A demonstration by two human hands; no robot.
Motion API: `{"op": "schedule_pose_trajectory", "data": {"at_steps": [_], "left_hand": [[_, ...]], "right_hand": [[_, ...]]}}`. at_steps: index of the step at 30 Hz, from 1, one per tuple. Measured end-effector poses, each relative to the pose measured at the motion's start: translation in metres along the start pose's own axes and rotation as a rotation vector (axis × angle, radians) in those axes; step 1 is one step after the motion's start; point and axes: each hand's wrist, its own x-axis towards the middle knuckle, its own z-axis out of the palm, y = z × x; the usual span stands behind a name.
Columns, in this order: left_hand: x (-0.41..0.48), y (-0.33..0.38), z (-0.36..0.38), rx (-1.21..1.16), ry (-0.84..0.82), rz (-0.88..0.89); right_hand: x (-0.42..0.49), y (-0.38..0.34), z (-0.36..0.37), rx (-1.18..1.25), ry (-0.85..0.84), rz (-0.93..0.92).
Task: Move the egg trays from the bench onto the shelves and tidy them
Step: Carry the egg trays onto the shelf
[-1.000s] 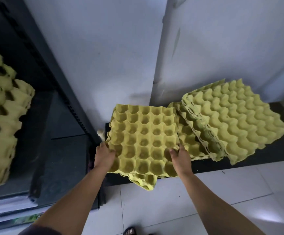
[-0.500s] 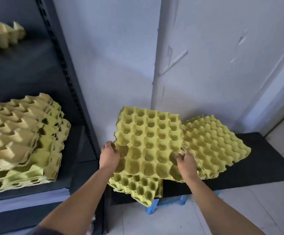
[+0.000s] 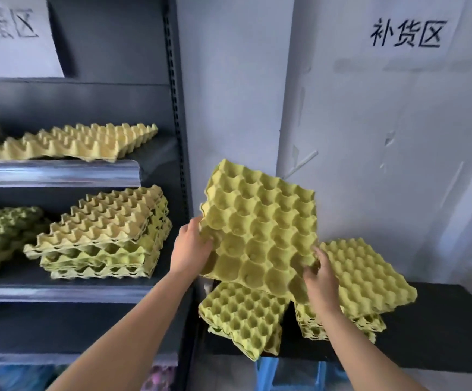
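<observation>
Held egg tray [image 3: 260,230], yellow-green pulp, cups facing up, lifted in the air just right of frame centre, tilted with its far edge higher; a doubled edge at its 11 o'clock corner, can't tell if it is one tray or a nested few. Left hand [image 3: 191,249] at the tray's 9 o'clock edge, thumb over the rim into a cup, fingers wrapped under, gripping it. Right hand [image 3: 321,280] at the tray's 4 o'clock corner, fingers curled over the rim, gripping too. Below the held tray at 6 o'clock, a cups-up tray pile [image 3: 243,314] lies on the black bench [image 3: 440,328], its near corner hanging over the bench's front edge. At 4 o'clock, a bumps-up tray stack [image 3: 364,280] also sits on the bench, partly hidden behind the right hand. At 9 o'clock, past the dark shelf upright [image 3: 177,108], the middle shelf [image 3: 88,294] carries a messy stack of trays [image 3: 102,235], layers skewed against each other, and a greener stack [image 3: 0,238] farther left, cut by the frame edge. At 10 o'clock the upper shelf [image 3: 57,173] holds a flat layer of trays [image 3: 71,142]. At 1 o'clock a paper sign [image 3: 407,33] with handwritten characters hangs on the white wall. Something blue [image 3: 268,371] shows under the bench at 6 o'clock, blurred.
</observation>
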Motion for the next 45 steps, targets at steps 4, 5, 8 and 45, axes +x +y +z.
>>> {"op": "schedule_pose_trajectory", "data": {"at_steps": [4, 5, 8, 45], "left_hand": [[-0.001, 0.026, -0.066, 0.054, 0.139, 0.125], [0.001, 0.03, -0.084, 0.068, 0.161, 0.144], [0.006, 0.04, -0.132, 0.3, 0.258, 0.196], [0.223, -0.13, -0.315, 0.763, 0.315, 0.676]], "right_hand": [[-0.011, -0.066, 0.004, 0.118, 0.015, -0.18], [-0.013, -0.084, 0.009, 0.159, 0.01, -0.193], [-0.013, -0.13, 0.026, 0.253, -0.022, -0.204], [0.02, -0.398, 0.327, -0.223, -0.033, -0.595]]}}
